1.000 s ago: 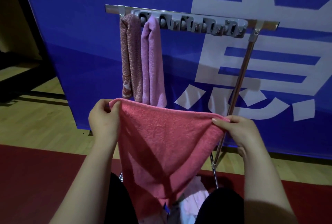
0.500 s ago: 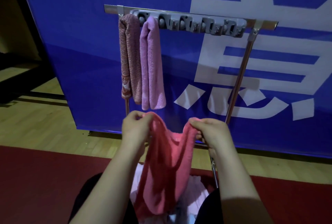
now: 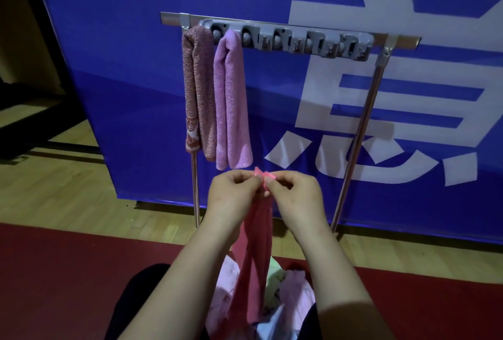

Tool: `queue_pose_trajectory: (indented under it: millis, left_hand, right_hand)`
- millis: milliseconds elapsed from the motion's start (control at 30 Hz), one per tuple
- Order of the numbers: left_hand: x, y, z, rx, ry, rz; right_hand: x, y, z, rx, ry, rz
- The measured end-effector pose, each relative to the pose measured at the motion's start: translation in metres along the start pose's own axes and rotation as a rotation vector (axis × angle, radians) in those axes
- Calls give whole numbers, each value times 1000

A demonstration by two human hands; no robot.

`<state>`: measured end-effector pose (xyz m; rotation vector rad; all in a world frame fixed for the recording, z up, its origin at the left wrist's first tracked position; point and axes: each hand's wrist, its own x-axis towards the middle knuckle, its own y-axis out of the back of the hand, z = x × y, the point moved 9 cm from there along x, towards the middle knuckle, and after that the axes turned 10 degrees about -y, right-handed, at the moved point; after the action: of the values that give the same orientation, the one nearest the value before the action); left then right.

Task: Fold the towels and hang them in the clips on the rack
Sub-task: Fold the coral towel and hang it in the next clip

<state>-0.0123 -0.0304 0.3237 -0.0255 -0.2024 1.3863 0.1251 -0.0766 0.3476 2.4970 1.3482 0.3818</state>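
A pink towel (image 3: 254, 263) hangs folded in half lengthwise below my hands. My left hand (image 3: 234, 198) and my right hand (image 3: 295, 199) pinch its top corners together, fingertips touching, in front of the rack. The metal rack (image 3: 362, 132) carries a grey clip strip (image 3: 294, 40) along its top bar. A mottled red-brown towel (image 3: 197, 89) hangs in the leftmost clip and a lilac towel (image 3: 231, 100) in the one beside it. The clips to their right hold nothing.
A pile of pale towels (image 3: 288, 293), pink, green and blue, lies low between my knees. A blue banner wall (image 3: 136, 67) with white characters stands just behind the rack. Wooden floor (image 3: 54, 190) and a red mat (image 3: 68, 271) lie below.
The pink towel was held spread wide; my hands have come together, bringing its two top corners to meet, so it now hangs as a narrow folded strip.
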Motion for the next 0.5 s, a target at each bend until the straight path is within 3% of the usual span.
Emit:
queue_pose_trajectory:
  millis: [367,500]
  left_hand:
    - [6,10,12,126,-58,8]
    - [6,6,15,132,-80,-34]
  right_hand:
    - [-3,-13,-16,-178,131,-159]
    - [0,-9,-12,-200,143,-98]
